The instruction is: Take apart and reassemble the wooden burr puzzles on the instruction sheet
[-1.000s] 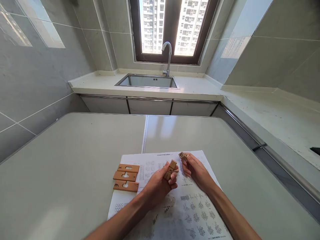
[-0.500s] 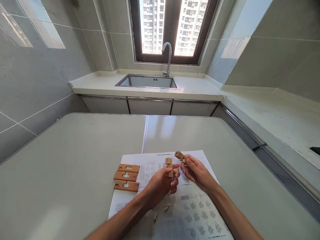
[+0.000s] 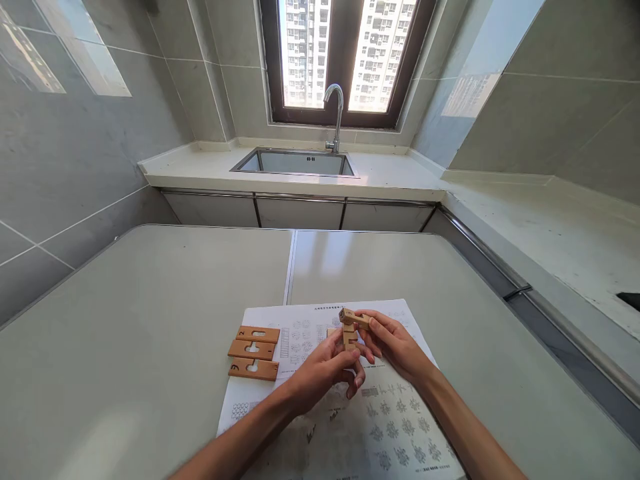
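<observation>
My left hand (image 3: 333, 367) is closed on a notched wooden puzzle piece (image 3: 349, 338), held upright above the printed sheet (image 3: 400, 387). Between the fingers of my right hand (image 3: 395, 340) is a second notched wooden puzzle piece (image 3: 355, 318), marked on its end. It lies across the top of the left piece; whether the two touch I cannot tell. To the left, three flat wooden plates (image 3: 254, 369) with cut-out slots and numbers lie in a column, partly over the sheet's edge. My hands and forearms hide part of the print.
The sheet lies on a pale table (image 3: 150, 320) with a seam down its middle. Beyond it are a counter (image 3: 200, 165), a metal sink (image 3: 300, 162), a tap (image 3: 340, 117) and a window. Another counter (image 3: 545, 220) runs along the right.
My right hand has brought its puzzle piece left and slightly down, over the piece in my left hand. The left piece has shifted slightly right and turned, showing its notches.
</observation>
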Action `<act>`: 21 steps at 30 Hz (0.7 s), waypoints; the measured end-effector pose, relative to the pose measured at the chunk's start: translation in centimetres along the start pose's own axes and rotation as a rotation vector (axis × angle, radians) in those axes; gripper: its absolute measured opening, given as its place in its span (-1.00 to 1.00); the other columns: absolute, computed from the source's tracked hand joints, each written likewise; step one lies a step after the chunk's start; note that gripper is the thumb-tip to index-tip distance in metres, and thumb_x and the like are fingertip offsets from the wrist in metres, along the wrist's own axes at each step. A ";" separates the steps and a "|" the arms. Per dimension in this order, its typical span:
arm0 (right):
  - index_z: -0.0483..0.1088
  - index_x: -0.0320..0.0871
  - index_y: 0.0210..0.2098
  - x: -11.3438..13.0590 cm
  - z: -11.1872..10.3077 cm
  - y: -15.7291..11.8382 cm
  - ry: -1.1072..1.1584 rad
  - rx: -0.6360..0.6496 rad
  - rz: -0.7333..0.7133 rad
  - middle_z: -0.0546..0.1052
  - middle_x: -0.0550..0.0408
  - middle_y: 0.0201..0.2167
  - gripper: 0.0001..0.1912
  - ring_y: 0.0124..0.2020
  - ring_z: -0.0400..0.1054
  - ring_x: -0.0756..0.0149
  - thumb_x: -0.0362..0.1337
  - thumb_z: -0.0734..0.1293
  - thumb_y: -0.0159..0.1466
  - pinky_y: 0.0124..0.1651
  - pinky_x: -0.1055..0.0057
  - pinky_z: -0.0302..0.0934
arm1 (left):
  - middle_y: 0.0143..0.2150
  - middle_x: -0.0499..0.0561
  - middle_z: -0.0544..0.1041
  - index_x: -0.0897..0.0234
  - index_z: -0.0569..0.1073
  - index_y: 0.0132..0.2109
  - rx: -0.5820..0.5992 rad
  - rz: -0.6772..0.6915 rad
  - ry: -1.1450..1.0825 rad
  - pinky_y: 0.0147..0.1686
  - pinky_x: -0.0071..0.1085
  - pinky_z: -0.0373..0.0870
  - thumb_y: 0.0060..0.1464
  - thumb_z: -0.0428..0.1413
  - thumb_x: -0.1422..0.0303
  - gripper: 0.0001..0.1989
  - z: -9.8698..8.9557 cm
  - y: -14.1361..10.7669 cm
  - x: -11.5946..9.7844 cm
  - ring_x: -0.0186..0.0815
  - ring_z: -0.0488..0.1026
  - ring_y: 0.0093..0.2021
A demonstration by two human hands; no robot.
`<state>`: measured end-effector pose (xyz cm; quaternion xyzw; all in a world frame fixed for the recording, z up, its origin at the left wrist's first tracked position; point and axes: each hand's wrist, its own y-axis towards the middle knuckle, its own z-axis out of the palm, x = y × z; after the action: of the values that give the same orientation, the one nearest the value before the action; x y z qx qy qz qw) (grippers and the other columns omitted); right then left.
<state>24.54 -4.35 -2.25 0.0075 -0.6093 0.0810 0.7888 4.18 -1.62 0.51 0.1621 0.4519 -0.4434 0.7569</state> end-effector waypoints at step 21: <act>0.49 -0.10 -0.18 -0.1 -0.1 -0.1 -0.022 0.000 -0.047 0.51 0.17 -0.46 -0.67 -0.51 0.28 0.39 -0.03 0.56 0.25 -0.38 0.42 0.16 | 0.04 0.36 0.63 0.12 -0.25 0.43 -0.037 0.055 0.184 -0.68 -0.52 0.46 0.38 0.08 0.01 -0.21 0.3 -0.1 1.0 -0.18 0.68 -0.48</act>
<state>24.66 -4.40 -2.36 0.0226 -0.6175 0.0625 0.7837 4.47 -2.37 -0.20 0.2005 0.5230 -0.3973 0.7269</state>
